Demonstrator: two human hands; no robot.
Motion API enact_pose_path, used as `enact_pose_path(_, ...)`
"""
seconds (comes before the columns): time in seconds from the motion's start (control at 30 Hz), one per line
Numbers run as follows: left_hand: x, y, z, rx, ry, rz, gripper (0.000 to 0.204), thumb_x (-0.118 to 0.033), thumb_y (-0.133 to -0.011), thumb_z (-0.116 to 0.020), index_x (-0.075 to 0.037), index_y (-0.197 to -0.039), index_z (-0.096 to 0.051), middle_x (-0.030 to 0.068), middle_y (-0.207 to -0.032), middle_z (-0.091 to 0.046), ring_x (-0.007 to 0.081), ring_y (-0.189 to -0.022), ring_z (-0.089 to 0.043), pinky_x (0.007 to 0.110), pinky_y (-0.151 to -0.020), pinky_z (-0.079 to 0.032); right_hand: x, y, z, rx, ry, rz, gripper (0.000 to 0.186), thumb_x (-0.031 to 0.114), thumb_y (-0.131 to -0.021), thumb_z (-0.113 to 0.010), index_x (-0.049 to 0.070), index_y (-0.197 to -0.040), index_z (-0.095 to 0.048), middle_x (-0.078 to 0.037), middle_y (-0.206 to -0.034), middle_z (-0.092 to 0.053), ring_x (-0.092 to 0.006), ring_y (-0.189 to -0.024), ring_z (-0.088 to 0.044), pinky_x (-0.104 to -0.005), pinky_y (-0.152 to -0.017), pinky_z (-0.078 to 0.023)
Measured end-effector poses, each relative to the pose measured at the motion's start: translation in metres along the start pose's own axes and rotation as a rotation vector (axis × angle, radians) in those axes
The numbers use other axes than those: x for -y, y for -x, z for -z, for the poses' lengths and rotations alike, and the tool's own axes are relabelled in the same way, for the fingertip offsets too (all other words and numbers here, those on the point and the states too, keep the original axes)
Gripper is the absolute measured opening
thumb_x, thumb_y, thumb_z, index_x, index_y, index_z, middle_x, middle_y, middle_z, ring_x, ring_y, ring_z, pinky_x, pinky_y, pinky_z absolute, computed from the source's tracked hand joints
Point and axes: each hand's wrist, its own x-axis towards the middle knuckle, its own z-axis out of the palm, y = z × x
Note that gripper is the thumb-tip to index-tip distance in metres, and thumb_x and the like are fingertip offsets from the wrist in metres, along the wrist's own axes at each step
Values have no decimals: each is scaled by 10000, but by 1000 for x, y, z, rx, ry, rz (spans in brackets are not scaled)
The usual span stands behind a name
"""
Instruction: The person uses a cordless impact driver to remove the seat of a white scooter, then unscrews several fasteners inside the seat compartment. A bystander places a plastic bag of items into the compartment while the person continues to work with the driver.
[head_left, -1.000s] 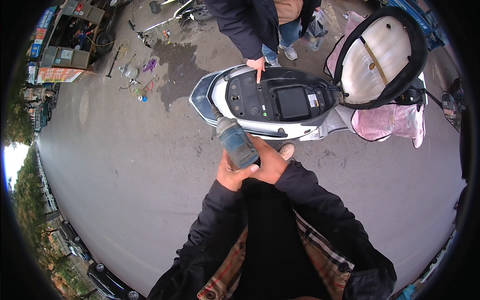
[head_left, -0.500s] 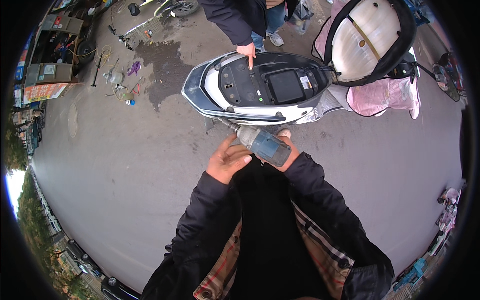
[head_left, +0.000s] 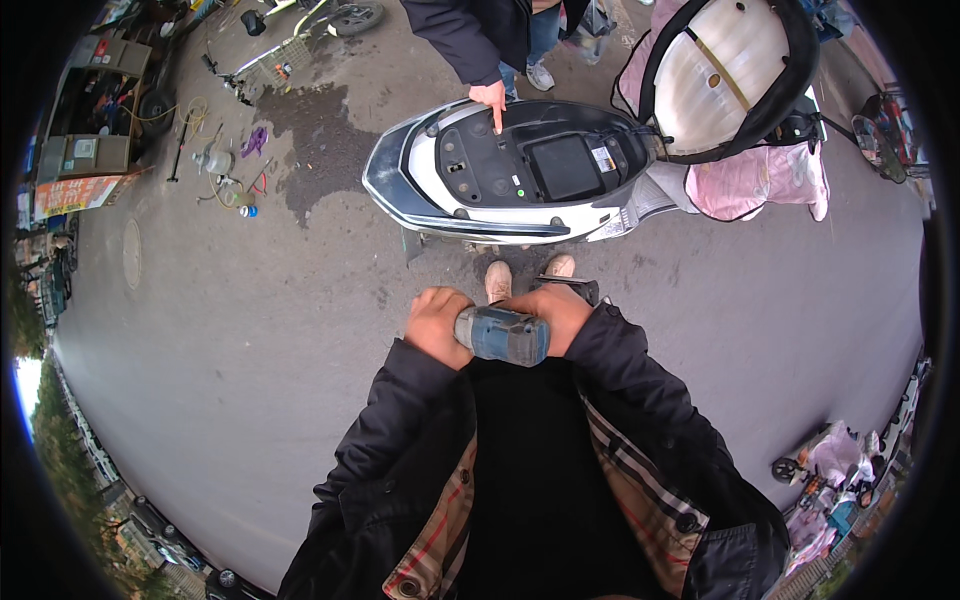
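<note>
A blue and grey cordless impact wrench (head_left: pixel 506 336) lies level in front of my body. My right hand (head_left: pixel 562 316) is closed around its handle, with the dark battery foot (head_left: pixel 570 287) showing just beyond. My left hand (head_left: pixel 436 326) wraps the front end, so the nose and socket are hidden. Ahead of my hands, and apart from them, stands a white and dark scooter (head_left: pixel 480 226) with its seat (head_left: pixel 715 80) tipped up at the right. Another person's hand (head_left: pixel 490 97) points a finger at the black storage area under the seat.
My shoes (head_left: pixel 498 280) are between me and the scooter. A pink quilted cover (head_left: pixel 760 182) hangs at its right end. Hoses and small tools (head_left: pixel 225 165) lie on the ground at left, near open toolboxes (head_left: pixel 95 155). A bicycle (head_left: pixel 280 60) lies at the back, beside a wet patch (head_left: pixel 310 140).
The impact wrench has come back toward my body and turned, its front now inside my left hand. Earlier that hand was open at the nose. The other person keeps pointing.
</note>
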Motion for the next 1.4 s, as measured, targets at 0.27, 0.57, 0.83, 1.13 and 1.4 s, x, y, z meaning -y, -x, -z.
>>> enact_pose_path(0.27,-18,3,15,209,181,90,592,-262,-680,-933,-66,-1145,-623,167,-957,-735,366,-893,-748,399,-782,-601,-5,-8,2,84,-57,7,406,238,-759,-805,48,-1113,-746,-190,-975,-749,-371,-910,-721,-425,-821,-566)
enact_pose_path(0.57,-37,-21,7,194,240,126,657,-281,-645,-956,-55,-1161,-617,145,-986,-734,358,-896,-750,396,-788,-602,-29,-12,22,158,-83,16,425,258,-733,-835,32,-1080,-743,-181,-951,-750,-361,-903,-722,-433,-814,-561)
enact_pose_path(0.83,-57,-53,-19,177,266,180,725,-249,-636,-957,-38,-1239,-614,163,-1195,-681,337,-1078,-710,399,-906,-575,-62,-12,54,166,-153,33,444,287,-721,-844,27,-1065,-741,-168,-933,-752,-361,-888,-719,-430,-804,-560)
enact_pose_path(1.13,-74,-69,-53,68,347,292,711,-184,-660,-955,-34,-1269,-620,165,-1142,-723,311,-1062,-727,375,-936,-570,-87,-24,94,320,-179,34,456,247,-737,-827,44,-1131,-720,-167,-1018,-748,-360,-971,-712,-420,-853,-554)
enact_pose_path(1.4,-78,-29,-72,-131,269,724,699,-185,-675,-950,7,-1263,-624,134,-1060,-737,212,-1005,-709,339,-923,-556,-156,-107,132,291,-375,-270,826,32,-779,-705,26,-1547,-402,-171,-1162,-697,-240,-1079,-684,-339,-994,-502)
